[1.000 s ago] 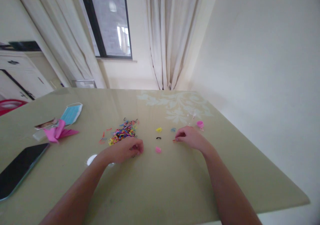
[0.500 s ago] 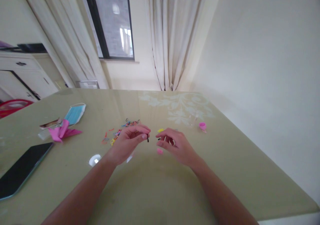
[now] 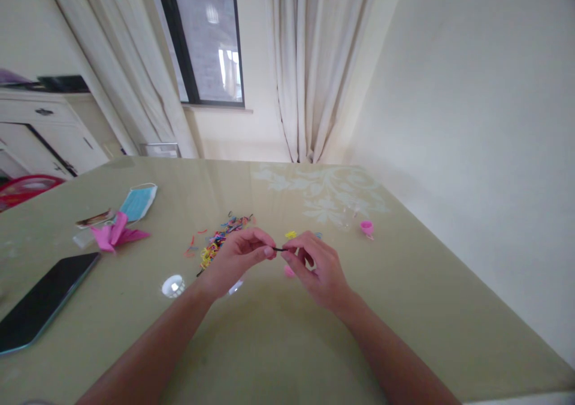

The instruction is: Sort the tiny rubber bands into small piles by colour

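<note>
My left hand [image 3: 238,260] and my right hand [image 3: 314,267] meet above the table, both pinched on a small black rubber band [image 3: 279,249] stretched between their fingertips. Behind my left hand lies a pile of small coloured rubber bands [image 3: 220,237]. A few sorted bands lie near my right hand: a yellow one [image 3: 290,235] and a pink one [image 3: 288,271], partly hidden by my fingers.
The olive table [image 3: 278,333] carries a dark phone [image 3: 40,303] at the left, a pink folded paper [image 3: 115,233], a blue face mask [image 3: 139,201], a small pink cap [image 3: 366,227] and a white round spot [image 3: 173,285]. Curtains and a window stand behind.
My left hand lifted from the pile with a black band and moved right. My right hand left the table near the pink cap and came left to pinch the band's other end.
</note>
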Action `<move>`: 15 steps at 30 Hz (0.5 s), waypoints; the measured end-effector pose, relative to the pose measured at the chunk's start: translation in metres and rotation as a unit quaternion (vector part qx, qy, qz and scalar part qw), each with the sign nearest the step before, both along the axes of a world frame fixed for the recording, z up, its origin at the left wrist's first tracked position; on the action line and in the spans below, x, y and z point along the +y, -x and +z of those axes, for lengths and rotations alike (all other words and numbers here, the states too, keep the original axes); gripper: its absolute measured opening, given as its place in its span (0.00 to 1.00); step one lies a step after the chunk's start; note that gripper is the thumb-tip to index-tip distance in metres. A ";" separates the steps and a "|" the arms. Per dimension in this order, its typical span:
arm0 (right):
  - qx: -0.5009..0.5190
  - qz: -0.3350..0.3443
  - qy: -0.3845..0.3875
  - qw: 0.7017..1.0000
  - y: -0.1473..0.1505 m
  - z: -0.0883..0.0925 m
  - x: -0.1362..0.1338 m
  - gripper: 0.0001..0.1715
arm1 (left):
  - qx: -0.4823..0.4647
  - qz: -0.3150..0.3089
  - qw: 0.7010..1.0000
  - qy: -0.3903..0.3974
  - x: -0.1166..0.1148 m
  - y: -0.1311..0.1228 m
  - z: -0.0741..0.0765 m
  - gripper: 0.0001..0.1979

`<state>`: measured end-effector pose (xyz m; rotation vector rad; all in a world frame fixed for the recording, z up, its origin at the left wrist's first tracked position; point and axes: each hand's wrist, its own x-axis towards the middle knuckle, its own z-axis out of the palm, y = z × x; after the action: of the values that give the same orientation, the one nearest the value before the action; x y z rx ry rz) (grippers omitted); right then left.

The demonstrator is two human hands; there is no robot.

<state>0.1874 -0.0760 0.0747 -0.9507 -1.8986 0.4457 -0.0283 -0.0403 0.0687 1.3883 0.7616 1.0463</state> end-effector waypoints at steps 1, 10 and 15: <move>0.000 -0.001 -0.002 1.000 0.000 0.000 0.000 0.10 | -0.002 -0.003 1.000 0.003 0.000 0.000 0.000 0.18; -0.030 0.018 0.006 0.999 0.000 -0.001 -0.002 0.16 | 0.003 -0.002 1.000 0.006 0.001 -0.001 -0.003 0.17; -0.015 0.022 0.024 0.999 -0.001 0.001 -0.002 0.18 | 0.028 0.002 1.000 -0.002 0.001 -0.001 -0.003 0.20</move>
<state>0.1881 -0.0781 0.0754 -0.9530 -1.9458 0.5078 -0.0275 -0.0388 0.0659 1.4253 0.8033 1.0160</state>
